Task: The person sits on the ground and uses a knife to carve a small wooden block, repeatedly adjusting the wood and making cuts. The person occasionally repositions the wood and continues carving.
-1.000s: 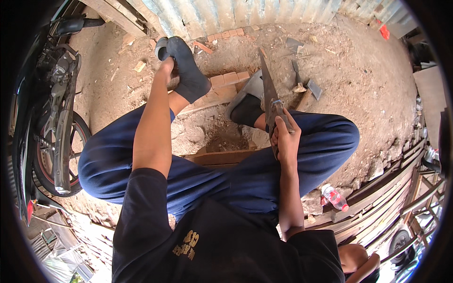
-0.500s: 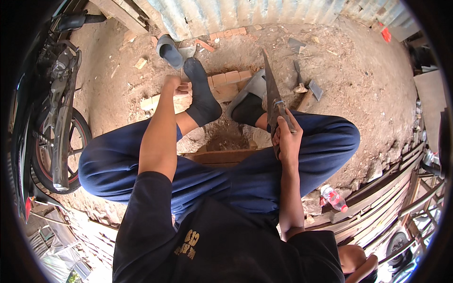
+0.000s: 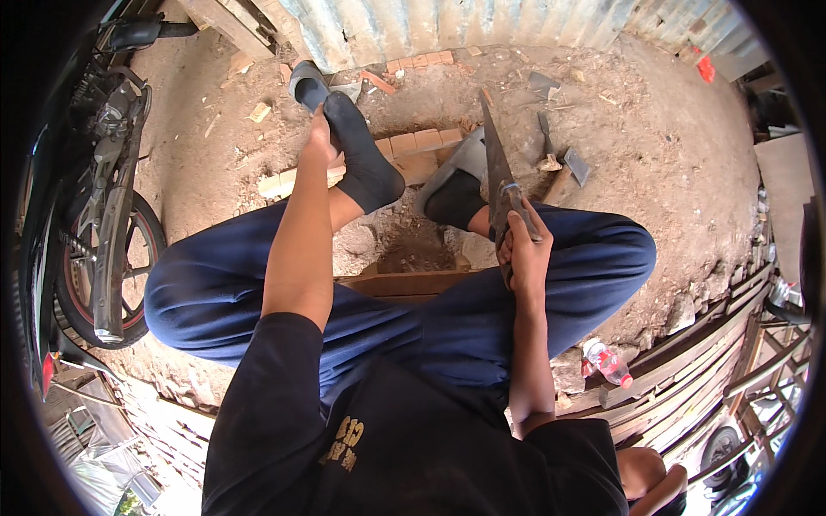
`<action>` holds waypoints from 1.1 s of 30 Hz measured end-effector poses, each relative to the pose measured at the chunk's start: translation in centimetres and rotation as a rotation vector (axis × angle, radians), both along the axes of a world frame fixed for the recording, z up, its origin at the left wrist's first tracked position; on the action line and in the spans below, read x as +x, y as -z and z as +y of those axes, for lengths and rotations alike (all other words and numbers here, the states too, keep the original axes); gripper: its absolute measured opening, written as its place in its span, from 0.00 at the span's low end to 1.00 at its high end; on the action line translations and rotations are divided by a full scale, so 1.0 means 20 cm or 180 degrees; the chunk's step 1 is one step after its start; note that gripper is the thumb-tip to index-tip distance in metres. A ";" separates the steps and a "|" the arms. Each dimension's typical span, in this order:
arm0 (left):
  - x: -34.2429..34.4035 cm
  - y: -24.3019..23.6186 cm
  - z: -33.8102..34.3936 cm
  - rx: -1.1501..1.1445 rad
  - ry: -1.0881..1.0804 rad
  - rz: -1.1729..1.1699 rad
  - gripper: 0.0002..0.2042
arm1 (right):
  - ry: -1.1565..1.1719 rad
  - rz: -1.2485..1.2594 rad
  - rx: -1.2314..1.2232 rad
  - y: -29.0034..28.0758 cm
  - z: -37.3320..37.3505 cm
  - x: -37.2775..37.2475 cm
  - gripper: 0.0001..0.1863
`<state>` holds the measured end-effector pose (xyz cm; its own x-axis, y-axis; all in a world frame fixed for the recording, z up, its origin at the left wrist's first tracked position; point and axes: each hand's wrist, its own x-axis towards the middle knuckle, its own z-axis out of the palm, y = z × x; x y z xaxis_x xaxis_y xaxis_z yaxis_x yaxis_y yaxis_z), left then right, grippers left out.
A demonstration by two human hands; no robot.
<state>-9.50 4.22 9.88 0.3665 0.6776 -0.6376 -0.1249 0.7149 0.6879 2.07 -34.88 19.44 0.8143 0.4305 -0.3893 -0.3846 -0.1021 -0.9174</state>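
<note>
My right hand [image 3: 526, 245] is closed around the handle of a handsaw [image 3: 496, 155], and its rusty, tapering blade points away from me. My left hand [image 3: 321, 142] reaches out along the left foot, which wears a black sock [image 3: 366, 163]. It lies against or just behind that foot, and its fingers are mostly hidden there. Just beyond the toes is a grey slipper [image 3: 307, 84], partly covered by the foot. The right foot, also in a black sock, is in another grey slipper [image 3: 467, 161].
Bricks [image 3: 413, 143] lie in a row between the feet. A dark flat-bladed tool [image 3: 576, 165] rests on the dirt at right. A motorcycle [image 3: 112, 215] stands at left, corrugated metal [image 3: 465, 26] at the far side. A plastic bottle [image 3: 609, 365] lies near planks; a person [image 3: 645, 477] is behind.
My left hand has moved forward along the left foot toward the slipper, and its fingers have gone out of sight. The right hand and the handsaw have hardly moved.
</note>
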 end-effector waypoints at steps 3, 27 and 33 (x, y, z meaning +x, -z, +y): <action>-0.07 0.10 0.13 0.0009 -0.0071 0.0166 0.31 | -0.0060 0.0064 0.0085 0.00 0.03 -0.02 0.26; -0.33 -0.05 0.33 0.3873 0.3841 0.4758 0.21 | 0.0089 0.0060 0.0008 -0.02 0.00 0.02 0.26; -0.48 0.11 0.44 0.3086 0.3967 0.4869 0.32 | -0.0025 0.0144 0.0133 -0.02 0.06 -0.04 0.26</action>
<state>-19.08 12.92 7.67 0.4329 0.7599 -0.4849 0.8255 -0.5503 -0.1254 1.30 -33.66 19.87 0.7927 0.4536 -0.4072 -0.4252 -0.0672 -0.9026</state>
